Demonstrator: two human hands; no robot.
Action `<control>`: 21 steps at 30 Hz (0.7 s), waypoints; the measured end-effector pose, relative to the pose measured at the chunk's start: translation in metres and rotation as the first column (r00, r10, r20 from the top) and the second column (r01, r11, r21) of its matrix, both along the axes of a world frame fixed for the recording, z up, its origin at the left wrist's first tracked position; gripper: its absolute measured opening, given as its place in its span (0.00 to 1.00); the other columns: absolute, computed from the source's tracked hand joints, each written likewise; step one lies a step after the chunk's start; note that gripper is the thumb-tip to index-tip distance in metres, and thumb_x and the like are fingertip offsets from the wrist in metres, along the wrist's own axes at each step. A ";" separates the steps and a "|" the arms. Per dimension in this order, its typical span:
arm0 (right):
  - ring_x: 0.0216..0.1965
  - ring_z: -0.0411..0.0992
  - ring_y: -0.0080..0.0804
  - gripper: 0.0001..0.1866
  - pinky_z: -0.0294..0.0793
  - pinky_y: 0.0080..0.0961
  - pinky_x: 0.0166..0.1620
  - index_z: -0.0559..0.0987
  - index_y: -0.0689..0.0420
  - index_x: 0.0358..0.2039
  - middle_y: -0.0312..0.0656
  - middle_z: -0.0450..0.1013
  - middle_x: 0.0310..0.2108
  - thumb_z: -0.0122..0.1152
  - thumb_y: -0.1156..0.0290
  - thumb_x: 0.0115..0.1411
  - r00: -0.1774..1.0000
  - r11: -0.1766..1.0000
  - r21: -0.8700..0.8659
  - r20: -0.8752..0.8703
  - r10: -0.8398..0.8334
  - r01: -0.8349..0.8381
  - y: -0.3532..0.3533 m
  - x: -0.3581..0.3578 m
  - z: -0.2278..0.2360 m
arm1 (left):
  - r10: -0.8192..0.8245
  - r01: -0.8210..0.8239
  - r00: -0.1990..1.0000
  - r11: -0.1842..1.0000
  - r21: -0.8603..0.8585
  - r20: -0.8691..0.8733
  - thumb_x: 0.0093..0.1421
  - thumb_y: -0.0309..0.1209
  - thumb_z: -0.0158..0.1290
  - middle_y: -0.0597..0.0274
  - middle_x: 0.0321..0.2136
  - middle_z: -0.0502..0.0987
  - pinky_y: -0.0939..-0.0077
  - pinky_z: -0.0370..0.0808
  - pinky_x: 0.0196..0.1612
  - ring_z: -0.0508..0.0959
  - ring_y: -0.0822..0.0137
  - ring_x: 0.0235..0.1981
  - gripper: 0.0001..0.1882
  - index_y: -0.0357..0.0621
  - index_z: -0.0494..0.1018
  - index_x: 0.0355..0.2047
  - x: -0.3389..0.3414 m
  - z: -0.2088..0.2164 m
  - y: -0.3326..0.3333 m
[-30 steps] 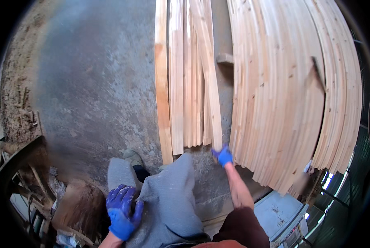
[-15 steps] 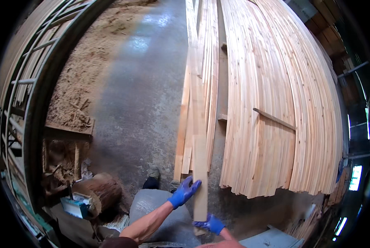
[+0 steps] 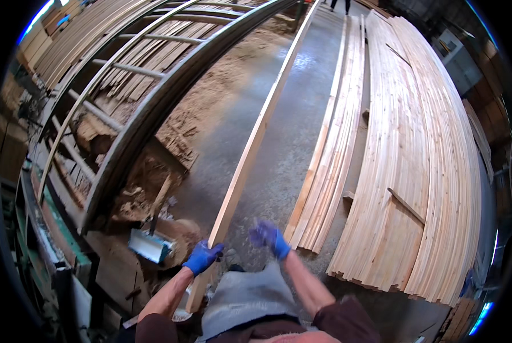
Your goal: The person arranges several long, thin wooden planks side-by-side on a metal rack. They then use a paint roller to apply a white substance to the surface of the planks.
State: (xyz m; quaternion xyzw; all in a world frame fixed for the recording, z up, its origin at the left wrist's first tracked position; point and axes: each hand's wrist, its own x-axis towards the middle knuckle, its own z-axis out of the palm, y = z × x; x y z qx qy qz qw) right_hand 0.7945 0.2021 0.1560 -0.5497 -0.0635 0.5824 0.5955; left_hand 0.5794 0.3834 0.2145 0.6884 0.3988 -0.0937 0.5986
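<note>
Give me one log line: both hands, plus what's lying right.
left hand: gripping long board near its lower end | right hand: open, blurred, off the board | right side: narrow board row, wide board stack

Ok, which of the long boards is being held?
The single board gripped by the left hand, slanting away ahead; the other boards lie grouped, unheld.

We note left glove (image 3: 201,258) blue; right glove (image 3: 272,239) blue shading to violet. Lone plank (image 3: 245,166) — pale honey-cream. Stacked boards (image 3: 381,171): lengthwise stripes of cream, peach and tan, dark knots speckling them. Floor (image 3: 218,188) mottled blue-grey, sawdust (image 3: 210,103) brownish tan. We see plain grey trousers (image 3: 250,297), dark maroon sleeves (image 3: 350,321); box (image 3: 148,246) — white, edged teal.
</note>
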 end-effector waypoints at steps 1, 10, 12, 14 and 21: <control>0.44 0.76 0.41 0.25 0.80 0.36 0.41 0.69 0.55 0.54 0.46 0.75 0.47 0.54 0.50 0.66 0.998 0.998 0.035 -0.021 -0.058 0.059 0.032 0.015 0.017 | -0.024 0.035 0.997 0.988 0.152 -0.073 0.57 0.41 0.59 0.47 0.26 0.80 0.60 0.78 0.35 0.82 0.52 0.29 0.19 0.38 0.76 0.40 -0.030 0.010 0.007; 0.41 0.78 0.43 0.21 0.81 0.42 0.43 0.75 0.59 0.46 0.48 0.76 0.41 0.62 0.55 0.61 0.965 0.985 0.070 0.201 -0.171 0.160 0.295 0.192 0.147 | 0.145 0.114 0.959 0.588 0.801 -0.243 0.47 0.36 0.62 0.43 0.34 0.77 0.54 0.75 0.42 0.77 0.41 0.37 0.26 0.43 0.73 0.48 -0.240 0.080 -0.014; 0.31 0.80 0.39 0.16 0.82 0.37 0.36 0.78 0.59 0.38 0.41 0.78 0.28 0.66 0.59 0.59 0.968 0.978 0.162 0.192 -0.160 0.130 0.335 0.174 0.148 | 0.281 0.155 0.897 0.525 0.837 -0.342 0.43 0.34 0.64 0.43 0.35 0.77 0.54 0.75 0.42 0.77 0.41 0.37 0.31 0.41 0.73 0.50 -0.264 0.101 -0.002; 0.33 0.80 0.37 0.15 0.82 0.37 0.38 0.78 0.60 0.38 0.43 0.79 0.30 0.65 0.61 0.59 0.973 0.947 0.300 0.158 -0.170 0.117 0.373 0.166 0.147 | 0.336 0.021 0.927 0.391 0.920 -0.164 0.43 0.35 0.65 0.43 0.36 0.77 0.55 0.75 0.42 0.77 0.42 0.37 0.32 0.40 0.72 0.51 -0.262 0.119 0.020; 0.28 0.78 0.28 0.13 0.79 0.28 0.30 0.82 0.60 0.34 0.40 0.79 0.28 0.63 0.61 0.60 0.979 0.874 0.470 0.079 -0.185 0.127 0.489 0.156 0.219 | 0.331 0.138 0.913 0.297 0.945 -0.237 0.47 0.47 0.65 0.39 0.47 0.75 0.53 0.69 0.54 0.74 0.40 0.47 0.40 0.34 0.69 0.55 -0.159 0.257 0.176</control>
